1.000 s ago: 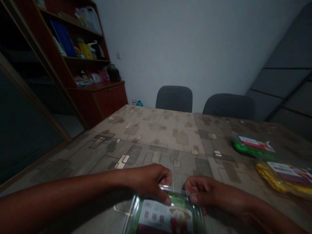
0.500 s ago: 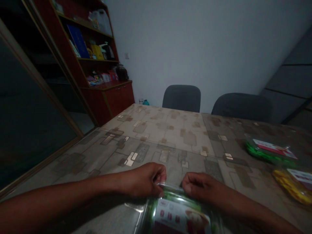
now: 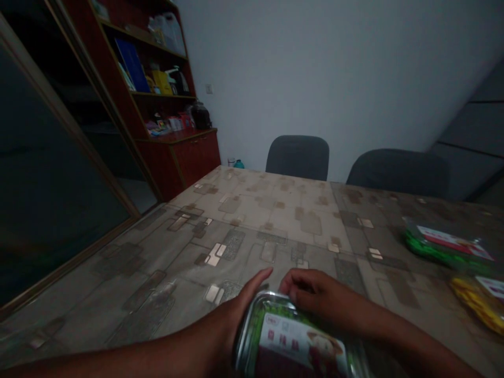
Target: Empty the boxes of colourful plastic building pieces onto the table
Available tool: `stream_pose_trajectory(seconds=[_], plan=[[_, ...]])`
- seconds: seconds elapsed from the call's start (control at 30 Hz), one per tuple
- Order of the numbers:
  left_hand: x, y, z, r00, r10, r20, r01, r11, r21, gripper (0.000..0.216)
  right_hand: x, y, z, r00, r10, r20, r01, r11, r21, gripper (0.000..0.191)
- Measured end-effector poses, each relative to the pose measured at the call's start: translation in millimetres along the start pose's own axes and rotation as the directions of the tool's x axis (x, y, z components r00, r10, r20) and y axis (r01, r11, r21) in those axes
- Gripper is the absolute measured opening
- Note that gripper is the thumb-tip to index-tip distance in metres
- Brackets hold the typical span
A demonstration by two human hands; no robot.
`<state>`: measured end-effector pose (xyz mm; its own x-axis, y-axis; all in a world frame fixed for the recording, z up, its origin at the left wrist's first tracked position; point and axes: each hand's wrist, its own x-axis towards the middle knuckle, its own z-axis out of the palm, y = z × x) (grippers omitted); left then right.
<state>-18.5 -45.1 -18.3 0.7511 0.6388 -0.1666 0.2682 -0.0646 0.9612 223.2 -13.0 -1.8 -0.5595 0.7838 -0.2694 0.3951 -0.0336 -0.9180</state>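
A clear plastic food box (image 3: 303, 346) with green contents and a printed label is at the bottom middle of the head view, its near end cut off by the frame. My left hand (image 3: 232, 320) lies against the box's left side. One digit stretches forward past the far left corner, while the other fingers are hidden by the box. My right hand (image 3: 315, 294) is closed at the far right corner, its curled fingers gripping the rim. The lid looks to be on the box.
On the right of the patterned table (image 3: 252, 210) lie a box with green contents (image 3: 444, 244) and another with yellow contents (image 3: 478, 302). Two grey chairs (image 3: 298, 155) stand behind the far edge. A red shelf cabinet (image 3: 197, 157) is at the back left.
My left hand has shifted from the box's far edge down to its left side, opening its pinch. My right hand stays at the far right corner. The view has turned slightly left.
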Motion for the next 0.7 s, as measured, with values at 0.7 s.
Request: stream_pose_trajectory(seconds=[0.7], plan=[[33.5,-19.9,31.9,0.921,-0.287,-0.262,0.191,0.921,-0.339,0.07,40.4,-11.4,29.5,0.99,-0.107,-0.093,0.129,0.955,0.268,0.011]])
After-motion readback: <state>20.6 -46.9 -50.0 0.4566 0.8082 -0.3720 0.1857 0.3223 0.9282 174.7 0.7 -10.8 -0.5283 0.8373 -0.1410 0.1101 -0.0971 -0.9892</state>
